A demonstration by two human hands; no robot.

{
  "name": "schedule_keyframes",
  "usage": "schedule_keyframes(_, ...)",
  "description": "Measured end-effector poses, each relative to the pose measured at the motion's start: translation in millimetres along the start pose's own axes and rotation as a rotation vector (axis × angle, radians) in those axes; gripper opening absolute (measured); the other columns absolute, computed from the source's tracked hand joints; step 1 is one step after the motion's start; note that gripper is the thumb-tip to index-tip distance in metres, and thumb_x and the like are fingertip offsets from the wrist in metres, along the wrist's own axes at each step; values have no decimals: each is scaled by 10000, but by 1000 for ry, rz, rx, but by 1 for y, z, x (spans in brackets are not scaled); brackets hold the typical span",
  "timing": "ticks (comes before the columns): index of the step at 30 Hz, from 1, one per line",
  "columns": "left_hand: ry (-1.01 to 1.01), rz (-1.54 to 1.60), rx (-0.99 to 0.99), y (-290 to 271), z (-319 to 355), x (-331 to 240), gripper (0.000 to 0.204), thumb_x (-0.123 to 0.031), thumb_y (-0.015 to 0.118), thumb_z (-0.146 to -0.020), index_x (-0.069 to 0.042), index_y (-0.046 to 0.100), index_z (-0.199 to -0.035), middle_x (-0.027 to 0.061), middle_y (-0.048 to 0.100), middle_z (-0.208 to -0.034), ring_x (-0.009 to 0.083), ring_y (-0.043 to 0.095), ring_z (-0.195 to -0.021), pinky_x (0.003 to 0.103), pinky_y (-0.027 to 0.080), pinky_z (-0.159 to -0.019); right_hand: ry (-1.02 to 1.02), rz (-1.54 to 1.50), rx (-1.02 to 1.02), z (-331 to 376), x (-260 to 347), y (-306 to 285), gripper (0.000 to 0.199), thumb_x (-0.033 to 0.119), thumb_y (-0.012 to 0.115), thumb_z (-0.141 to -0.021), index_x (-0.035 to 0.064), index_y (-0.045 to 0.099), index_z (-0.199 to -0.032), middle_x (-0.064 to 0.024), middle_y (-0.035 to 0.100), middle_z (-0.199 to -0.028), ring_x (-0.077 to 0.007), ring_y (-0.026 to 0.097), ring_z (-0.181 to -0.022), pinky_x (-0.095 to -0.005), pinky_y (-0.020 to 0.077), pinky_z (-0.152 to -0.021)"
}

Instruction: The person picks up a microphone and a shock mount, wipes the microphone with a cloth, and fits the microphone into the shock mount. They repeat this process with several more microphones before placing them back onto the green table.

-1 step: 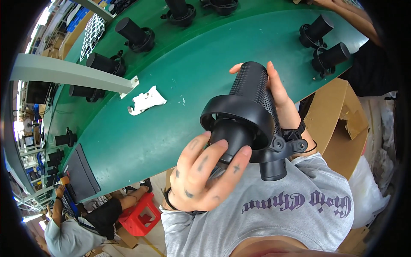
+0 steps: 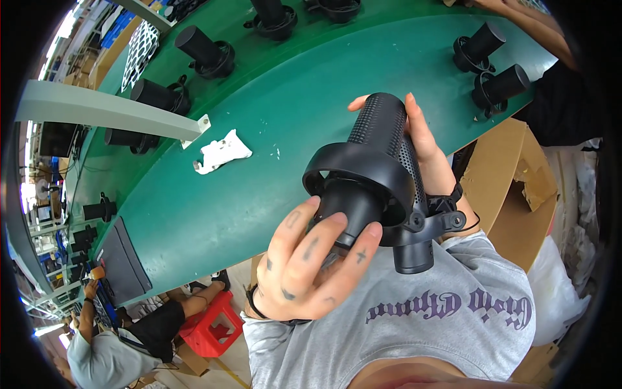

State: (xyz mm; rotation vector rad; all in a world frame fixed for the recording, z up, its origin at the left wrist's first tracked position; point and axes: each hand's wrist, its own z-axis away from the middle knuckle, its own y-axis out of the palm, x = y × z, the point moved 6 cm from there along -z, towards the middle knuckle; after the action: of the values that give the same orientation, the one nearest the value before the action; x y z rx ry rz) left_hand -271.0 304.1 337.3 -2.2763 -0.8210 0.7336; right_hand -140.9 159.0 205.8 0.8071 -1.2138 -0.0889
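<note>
**Black cylinder held lengthwise between both hands, above the bench edge**

The black cylindrical device (image 2: 379, 175) is off the green bench (image 2: 272, 123), held up in front of the person's chest, over the near edge of the bench. Its long axis runs from lower left, close to the body, up and away to the upper right, so the perforated mesh end points out over the bench while the smooth, wider end faces the person.

The left hand (image 2: 311, 266) is at the near end: its fingers are curled loosely around the smooth barrel just below the broad ring-shaped collar (image 2: 356, 168), gripping it from underneath and the left. The right hand (image 2: 424, 146) is at the far end, fingers spread open along the mesh section, cupping it from behind with the fingertips showing over the top. A short stubby tube (image 2: 413, 256) hangs from the collar's bracket, toward the grey shirt.

Both hands touch the device; the left is nearer the collar, the right nearer the tip. Similar black units (image 2: 489, 42) stand upright further back, well apart, and a crumpled white rag (image 2: 221, 151) lies to the left.
</note>
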Motion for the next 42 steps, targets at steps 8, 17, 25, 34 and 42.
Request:
schedule_keyframes(8,95,-44,-4,0,3,2,278,-56,696,-678,-195,685,-918,30,537,-1024,340,591,-974,332,592,-675,-52,83,129,7,6,4,799,662,421,-875,-40,449,-1256,-155,645,-1011,-183,665,-869,-319,563,-770)
schedule_keyframes(17,195,-49,171,8,12,-13,206,-101,659,-723,-237,613,-870,-97,512,-1087,208,528,-1116,397,428,-678,-83,5,57,4,2,12,820,693,493,-822,-22,453,-1222,-56,612,-836,-106,634,-722,-223,525,-620)
schedule_keyframes(25,199,83,128,12,8,-14,372,-50,731,-631,-264,651,-925,35,476,-1013,331,532,-1020,340,522,-607,-137,-96,154,-3,-3,7,846,624,623,-782,-18,370,-1270,-104,597,-851,-129,621,-690,-234,525,-580)
schedule_keyframes(34,192,12,92,11,6,-14,284,-104,708,-694,-210,615,-941,-26,562,-1059,273,527,-1076,371,480,-688,-119,-106,161,-4,-5,-4,812,484,620,-774,-23,337,-1342,-137,600,-942,-168,625,-807,-289,530,-711)
schedule_keyframes(42,210,-13,176,17,4,-22,87,-221,634,-733,-203,601,-812,-86,536,-1027,91,508,-1126,498,449,-762,-151,-90,222,-2,-7,0,933,587,658,-755,-37,324,-1364,-143,609,-1058,-195,635,-927,-316,533,-812)
